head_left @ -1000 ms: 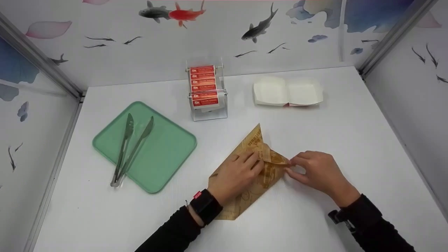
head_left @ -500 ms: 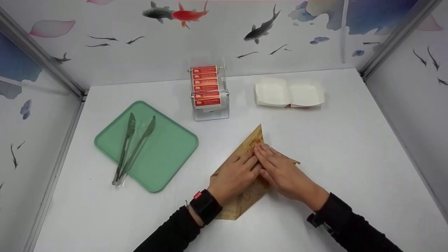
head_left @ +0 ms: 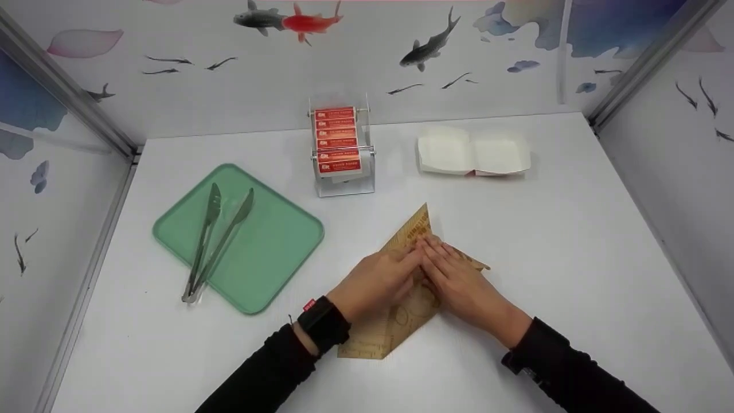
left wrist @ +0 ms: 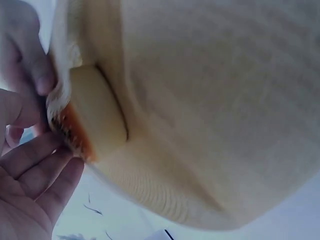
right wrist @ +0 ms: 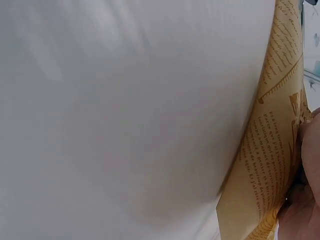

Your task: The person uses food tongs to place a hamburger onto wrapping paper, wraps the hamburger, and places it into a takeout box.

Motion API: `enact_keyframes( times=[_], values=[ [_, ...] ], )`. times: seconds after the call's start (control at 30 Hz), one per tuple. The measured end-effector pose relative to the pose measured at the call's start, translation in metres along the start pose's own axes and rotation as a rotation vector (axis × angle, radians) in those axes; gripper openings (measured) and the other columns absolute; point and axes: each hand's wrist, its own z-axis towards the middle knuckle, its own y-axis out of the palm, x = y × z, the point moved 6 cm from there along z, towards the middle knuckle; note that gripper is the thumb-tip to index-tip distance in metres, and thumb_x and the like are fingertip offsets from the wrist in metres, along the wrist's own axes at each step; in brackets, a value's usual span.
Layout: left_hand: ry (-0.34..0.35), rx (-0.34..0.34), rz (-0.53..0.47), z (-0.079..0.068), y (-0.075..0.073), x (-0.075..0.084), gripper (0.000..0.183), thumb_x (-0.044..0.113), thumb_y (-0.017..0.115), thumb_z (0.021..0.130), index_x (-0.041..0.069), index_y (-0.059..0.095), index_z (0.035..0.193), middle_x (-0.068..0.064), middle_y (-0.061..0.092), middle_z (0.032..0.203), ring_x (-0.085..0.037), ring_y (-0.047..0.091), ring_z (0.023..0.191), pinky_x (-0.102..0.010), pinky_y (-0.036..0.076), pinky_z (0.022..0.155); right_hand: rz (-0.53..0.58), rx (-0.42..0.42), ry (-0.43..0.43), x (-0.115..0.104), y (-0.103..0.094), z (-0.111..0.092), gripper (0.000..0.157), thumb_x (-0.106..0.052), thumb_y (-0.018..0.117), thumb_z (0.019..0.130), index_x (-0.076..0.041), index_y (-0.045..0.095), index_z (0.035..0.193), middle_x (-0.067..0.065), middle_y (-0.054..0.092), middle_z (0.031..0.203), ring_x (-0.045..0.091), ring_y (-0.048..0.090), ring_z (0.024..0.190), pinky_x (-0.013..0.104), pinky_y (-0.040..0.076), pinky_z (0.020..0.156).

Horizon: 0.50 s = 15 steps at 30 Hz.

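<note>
Brown printed wrapping paper (head_left: 417,308) lies folded near the middle of the white table. In the left wrist view, pale bread (left wrist: 97,115) with a browned, dark-speckled edge shows inside the paper. My left hand (head_left: 375,281) pinches at the fold, its fingers (left wrist: 45,172) right at the bread's speckled edge. My right hand (head_left: 464,287) presses on the fold from the right with fairly straight fingers, the fingertips of both hands meeting. In the right wrist view the printed paper's side (right wrist: 265,145) stands along the hand, much of which is out of frame.
A green tray (head_left: 269,252) with metal tongs (head_left: 200,246) across it lies at left. A clear holder with a roll of red-and-white labels (head_left: 337,137) stands at the back. Right of it, an opened white food box (head_left: 473,152) rests before the patterned wall.
My right hand has left the paper's right corner and moved left onto the fold, beside the left hand. My left hand has since turned and shifted slightly left, its fingers drawn in at the fold.
</note>
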Motion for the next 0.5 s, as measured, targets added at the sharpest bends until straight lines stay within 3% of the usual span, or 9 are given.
enact_keyframes(
  times=[0.1,0.17,0.3,0.43,0.5],
  values=[
    [-0.087,-0.007,-0.135,0.009,-0.013,-0.020,0.015,0.017,0.062,0.108,0.008,0.063,0.121,-0.008,0.076,0.107,-0.022,0.075,0.092,-0.039,0.063,0.080,-0.036,-0.007,-0.011,0.000,0.000,0.001,0.049,-0.025,0.046,0.116,0.006,0.051,0.154,0.024,0.053,0.160,0.040,0.056,0.145,0.045,0.044,0.122],
    [-0.154,-0.012,-0.193,0.019,-0.019,-0.037,0.009,0.015,0.064,0.107,0.008,0.064,0.112,-0.007,0.074,0.098,-0.024,0.072,0.089,-0.040,0.061,0.079,-0.037,-0.023,-0.012,0.000,0.000,0.002,0.050,-0.025,0.049,0.115,0.004,0.051,0.156,0.023,0.052,0.161,0.039,0.054,0.148,0.050,0.050,0.116],
    [-0.309,-0.041,-0.327,0.043,-0.019,-0.070,0.011,0.010,0.068,0.104,0.002,0.069,0.112,-0.013,0.076,0.107,-0.029,0.075,0.102,-0.042,0.061,0.090,-0.003,-0.052,-0.002,0.001,-0.001,0.002,0.050,-0.020,0.054,0.113,0.003,0.049,0.157,0.023,0.051,0.163,0.040,0.051,0.150,0.051,0.050,0.116],
    [-0.459,-0.097,-0.492,0.062,-0.006,-0.094,0.025,0.009,0.067,0.105,-0.002,0.069,0.126,-0.018,0.077,0.121,-0.031,0.074,0.115,-0.044,0.059,0.101,0.019,-0.078,0.011,0.000,0.000,0.002,0.059,-0.013,0.066,0.105,0.002,0.048,0.159,0.023,0.048,0.165,0.040,0.048,0.153,0.051,0.048,0.119],
    [-0.510,-0.120,-0.556,0.068,0.001,-0.100,0.029,0.011,0.067,0.105,-0.002,0.069,0.131,-0.018,0.077,0.123,-0.031,0.074,0.116,-0.043,0.060,0.099,0.022,-0.097,0.018,-0.001,0.000,0.002,0.065,-0.011,0.070,0.101,0.001,0.046,0.160,0.022,0.046,0.167,0.039,0.046,0.154,0.051,0.046,0.120]
  ],
)
